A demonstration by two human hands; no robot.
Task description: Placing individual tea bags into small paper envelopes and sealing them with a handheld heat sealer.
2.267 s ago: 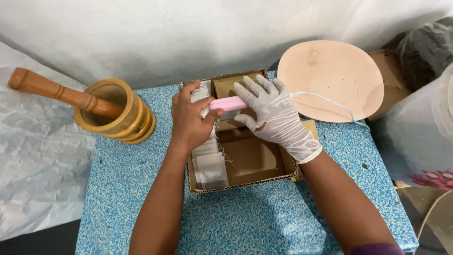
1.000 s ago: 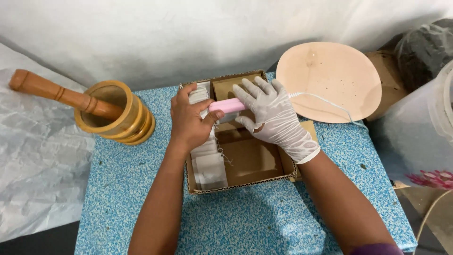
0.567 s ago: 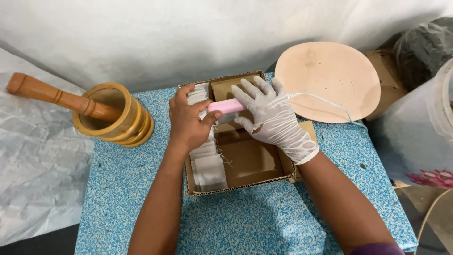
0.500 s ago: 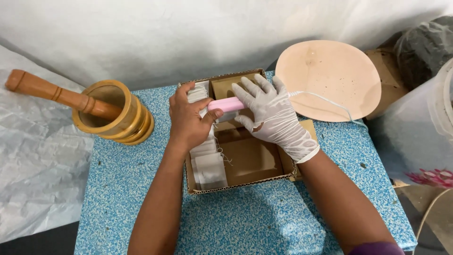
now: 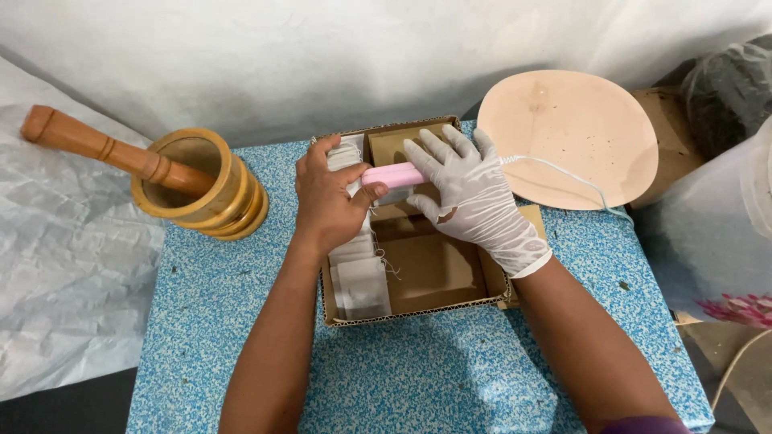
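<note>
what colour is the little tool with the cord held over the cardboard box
Pale pink, with a white cord; the pink tool shows clearest in the head view, between both hands.

The left hand (image 5: 326,201) is bare, with no glove, ring or watch, and its forearm is uncovered to the bottom edge of the view; the right hand (image 5: 470,197) wears a thin white disposable glove, wrinkled, with a rolled cuff at the wrist; a purple sleeve edge shows at the right arm's lower end.

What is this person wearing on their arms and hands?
The right hand wears a thin white disposable glove, its rolled cuff ending just past the wrist. The left hand is bare. Both forearms are uncovered; a purple sleeve edge shows high on the right arm.
</note>
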